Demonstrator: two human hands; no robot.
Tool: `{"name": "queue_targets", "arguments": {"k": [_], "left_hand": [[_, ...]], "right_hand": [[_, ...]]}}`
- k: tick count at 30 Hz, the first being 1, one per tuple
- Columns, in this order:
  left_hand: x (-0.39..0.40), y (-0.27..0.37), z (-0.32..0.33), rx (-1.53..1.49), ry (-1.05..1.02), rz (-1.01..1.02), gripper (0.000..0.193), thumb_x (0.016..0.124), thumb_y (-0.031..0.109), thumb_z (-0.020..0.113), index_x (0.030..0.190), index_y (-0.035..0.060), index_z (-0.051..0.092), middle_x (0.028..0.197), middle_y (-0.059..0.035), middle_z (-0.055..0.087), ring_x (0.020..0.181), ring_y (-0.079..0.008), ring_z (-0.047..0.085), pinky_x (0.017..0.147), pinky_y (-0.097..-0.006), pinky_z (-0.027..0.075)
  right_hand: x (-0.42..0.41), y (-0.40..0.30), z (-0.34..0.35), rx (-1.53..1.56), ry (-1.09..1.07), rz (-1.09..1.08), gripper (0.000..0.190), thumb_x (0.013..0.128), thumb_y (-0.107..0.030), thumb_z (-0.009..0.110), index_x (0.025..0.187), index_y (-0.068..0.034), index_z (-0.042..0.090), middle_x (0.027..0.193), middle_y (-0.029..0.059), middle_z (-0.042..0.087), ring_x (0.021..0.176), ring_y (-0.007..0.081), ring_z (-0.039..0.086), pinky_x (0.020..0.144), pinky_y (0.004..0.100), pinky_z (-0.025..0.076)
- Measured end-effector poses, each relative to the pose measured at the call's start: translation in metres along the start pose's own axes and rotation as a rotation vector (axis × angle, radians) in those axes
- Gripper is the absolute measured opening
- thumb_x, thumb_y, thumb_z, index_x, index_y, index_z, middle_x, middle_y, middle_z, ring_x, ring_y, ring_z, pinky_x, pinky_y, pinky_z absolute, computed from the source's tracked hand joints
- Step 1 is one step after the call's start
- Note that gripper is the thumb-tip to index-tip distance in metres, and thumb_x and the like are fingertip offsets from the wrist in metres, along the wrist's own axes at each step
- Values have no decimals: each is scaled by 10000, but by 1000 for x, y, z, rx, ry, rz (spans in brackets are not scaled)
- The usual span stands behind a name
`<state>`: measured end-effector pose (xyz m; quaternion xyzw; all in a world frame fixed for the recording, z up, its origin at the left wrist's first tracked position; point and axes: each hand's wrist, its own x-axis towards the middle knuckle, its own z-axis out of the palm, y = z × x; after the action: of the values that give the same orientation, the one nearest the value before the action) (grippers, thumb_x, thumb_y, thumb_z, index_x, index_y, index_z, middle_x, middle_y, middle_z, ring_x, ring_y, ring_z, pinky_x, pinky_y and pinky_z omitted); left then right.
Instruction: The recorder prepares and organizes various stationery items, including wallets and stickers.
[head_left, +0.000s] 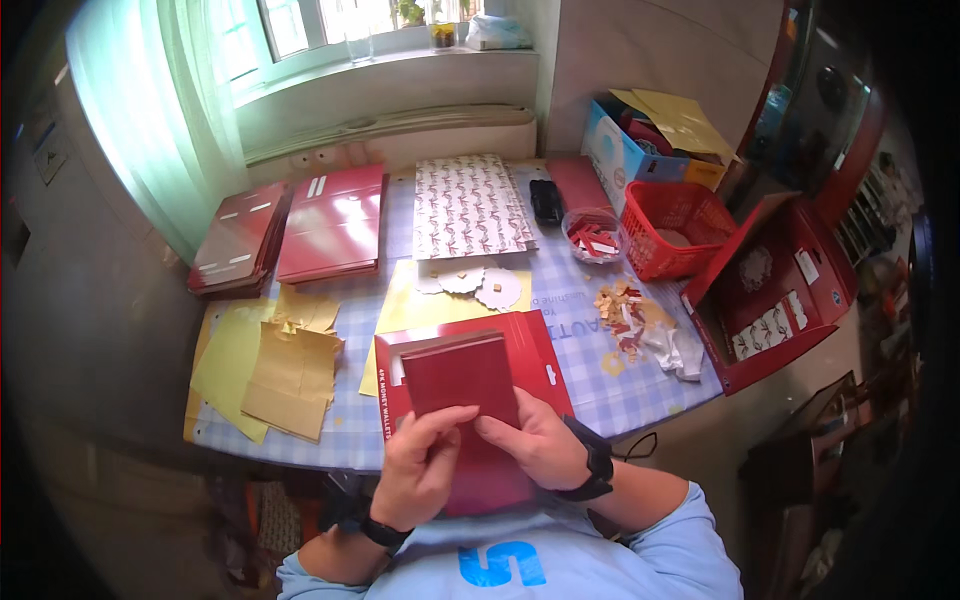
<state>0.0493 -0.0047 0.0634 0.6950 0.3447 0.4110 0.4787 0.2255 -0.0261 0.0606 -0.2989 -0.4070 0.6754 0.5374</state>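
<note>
My right hand (536, 442) holds a small stack of dark red card wallets (461, 375) by its lower right edge, thumb on top. My left hand (427, 457) is at the stack's lower left, its index finger lying across the lower part of the top one. Beneath both hands lies a large red printed cardboard package (532, 337), reaching over the table's front edge. Behind it, white scalloped paper pieces (498, 289) with small tan squares rest on a yellow sheet (397, 300).
Stacks of red folders (334, 217) stand at the back left, patterned sheets (472, 210) at the back middle. Torn brown paper (289, 375) lies left. At right are a bowl of red strips (592, 236), a red plastic basket (667, 259), paper scraps (622, 319) and an opened red box (772, 300).
</note>
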Motion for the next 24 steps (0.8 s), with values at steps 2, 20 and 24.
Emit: {"name": "queue_targets", "arguments": {"k": [2, 20, 24], "left_hand": [[10, -5, -6, -117, 75, -133, 263, 871, -44, 471, 1056, 31, 642, 971, -67, 622, 905, -136, 576, 836, -237, 438], [92, -72, -21, -344, 240, -162, 241, 879, -24, 471, 1037, -42, 652, 965, -81, 669, 869, -105, 613, 788, -229, 496], [91, -71, -25, -318, 205, -145, 236, 875, -25, 474, 1021, -36, 659, 936, -63, 666, 846, -96, 606, 768, -221, 491]], "right_hand": [[17, -13, -12, -173, -40, 58, 366, 971, -184, 539, 1271, 14, 471, 1184, 77, 590, 1069, 132, 559, 913, 297, 456], [152, -33, -146, -1606, 367, 6, 458, 646, -287, 768, 934, 7, 569, 995, 221, 578, 903, 356, 616, 809, 417, 504], [136, -66, -143, -1100, 366, -15, 221, 697, -103, 712, 851, 1, 591, 771, 102, 642, 698, 191, 616, 684, 312, 507]]}}
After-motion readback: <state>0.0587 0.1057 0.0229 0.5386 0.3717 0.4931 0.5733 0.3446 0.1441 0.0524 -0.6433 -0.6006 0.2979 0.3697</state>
